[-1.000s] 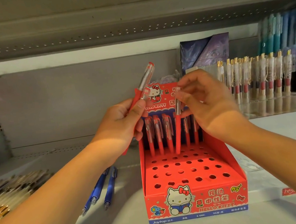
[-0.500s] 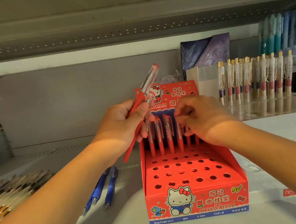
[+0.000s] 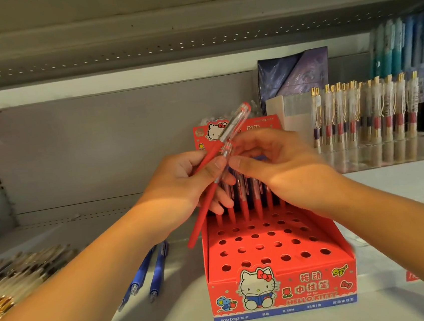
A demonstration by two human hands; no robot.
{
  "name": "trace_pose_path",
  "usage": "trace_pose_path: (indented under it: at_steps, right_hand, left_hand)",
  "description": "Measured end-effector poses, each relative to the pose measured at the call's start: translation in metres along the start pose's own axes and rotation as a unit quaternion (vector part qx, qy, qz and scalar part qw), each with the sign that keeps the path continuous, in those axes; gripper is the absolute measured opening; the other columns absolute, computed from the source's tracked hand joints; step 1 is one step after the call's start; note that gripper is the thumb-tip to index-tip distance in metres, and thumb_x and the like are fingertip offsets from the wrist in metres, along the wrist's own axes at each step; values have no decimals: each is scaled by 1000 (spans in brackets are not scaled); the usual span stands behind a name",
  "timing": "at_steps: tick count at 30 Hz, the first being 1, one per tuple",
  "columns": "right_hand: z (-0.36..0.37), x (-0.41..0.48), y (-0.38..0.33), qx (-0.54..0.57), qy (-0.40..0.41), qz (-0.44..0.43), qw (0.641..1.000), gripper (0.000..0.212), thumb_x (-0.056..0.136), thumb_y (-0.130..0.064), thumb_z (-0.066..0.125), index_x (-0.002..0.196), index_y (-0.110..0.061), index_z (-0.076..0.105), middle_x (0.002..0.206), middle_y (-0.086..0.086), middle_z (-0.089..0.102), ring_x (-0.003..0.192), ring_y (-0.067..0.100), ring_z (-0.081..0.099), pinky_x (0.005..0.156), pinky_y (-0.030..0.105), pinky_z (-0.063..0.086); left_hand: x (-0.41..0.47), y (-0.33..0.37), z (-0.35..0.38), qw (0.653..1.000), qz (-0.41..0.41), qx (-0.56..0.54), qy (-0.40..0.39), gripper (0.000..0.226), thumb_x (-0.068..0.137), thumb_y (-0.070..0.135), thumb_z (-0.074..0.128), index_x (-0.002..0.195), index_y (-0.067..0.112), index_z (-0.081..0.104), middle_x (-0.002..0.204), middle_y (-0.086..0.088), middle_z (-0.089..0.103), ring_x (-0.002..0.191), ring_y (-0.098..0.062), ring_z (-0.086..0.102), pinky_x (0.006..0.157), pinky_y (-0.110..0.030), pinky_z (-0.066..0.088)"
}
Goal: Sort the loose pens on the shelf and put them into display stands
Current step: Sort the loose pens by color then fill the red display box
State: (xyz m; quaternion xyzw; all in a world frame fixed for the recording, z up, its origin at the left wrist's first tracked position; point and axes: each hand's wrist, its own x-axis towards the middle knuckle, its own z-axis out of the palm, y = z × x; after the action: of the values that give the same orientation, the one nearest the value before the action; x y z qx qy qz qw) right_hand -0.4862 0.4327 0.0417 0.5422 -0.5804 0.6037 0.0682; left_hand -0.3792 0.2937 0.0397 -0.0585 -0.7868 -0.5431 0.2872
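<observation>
Two red pens were held in the left hand above the red Hello Kitty display stand. The right hand, emptied since a pen was seated in the stand's back row, had closed its fingertips on one.

The pale shelf carries a red cardboard display stand at its middle. Two blue pens lie flat just left of the stand. A blurred heap of pens lies at far left. A clear pen rack stands at the right rear.
</observation>
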Motion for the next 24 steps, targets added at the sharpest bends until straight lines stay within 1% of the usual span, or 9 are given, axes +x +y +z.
trace_pose_path:
  at_steps: [3,7,11,13,16,19,20,22,24]
  right_hand:
    - [-1,1,1,53,15,20,998,16,85,-6,71,85,-22,69,80,-8,72,79,7,68,77,22,52]
    - [-3,3,-2,130,35,48,990,13,88,1,63,89,-12,65,84,6,71,79,16,68,80,27,57]
    - [-6,7,-9,199,60,62,976,18,91,8,55,92,-9,62,80,11,68,73,22,68,74,37,61]
    - [-8,8,-12,160,72,61,983,23,92,9,55,94,-14,61,73,5,67,63,18,67,64,36,62]
    - [-10,8,-9,49,105,50,992,29,92,6,57,89,-23,61,69,-3,61,54,15,62,51,37,60]
    - [-13,9,-4,-82,118,29,989,34,92,-1,59,85,-34,59,79,-1,62,66,29,63,66,52,58]
    - [-15,10,-3,-112,122,23,986,34,92,-3,60,83,-36,58,80,-2,63,70,29,64,69,53,57]
    - [-18,10,-1,-169,132,10,977,35,91,-6,60,80,-39,56,77,-9,62,68,14,63,69,41,58]
    - [-21,10,0,-216,129,-1,968,35,91,-9,60,79,-41,54,76,-12,62,61,2,58,62,25,53]
  left_hand:
    - [-1,-1,0,1000,-9,-13,-25,24,89,28,55,92,6,65,75,-3,71,57,-23,69,50,-26,55]
    - [0,0,0,999,-16,-42,-17,33,85,36,52,97,9,66,80,-7,73,68,-24,72,56,-28,57]
    - [6,3,-2,997,-7,-60,40,30,100,22,41,90,5,64,67,-5,66,58,-17,60,52,-25,50]
    - [9,5,-3,996,-17,-63,67,34,102,12,30,84,6,59,54,-3,55,46,-16,44,45,-25,36]
    - [9,7,-6,991,-31,-108,76,36,100,13,22,77,8,50,47,-2,39,41,-15,29,43,-23,23]
    - [8,8,-7,988,-47,-126,81,37,100,18,22,73,12,47,48,1,33,41,-14,27,43,-24,24]
    - [8,8,-8,987,-52,-131,80,37,100,20,22,72,13,46,48,2,32,42,-13,26,43,-24,24]
    - [8,9,-8,985,-64,-141,77,39,101,26,22,69,15,42,48,3,28,42,-13,23,43,-25,23]
    - [9,9,-8,984,-66,-148,80,38,101,27,22,69,16,40,47,2,27,40,-12,21,42,-24,21]
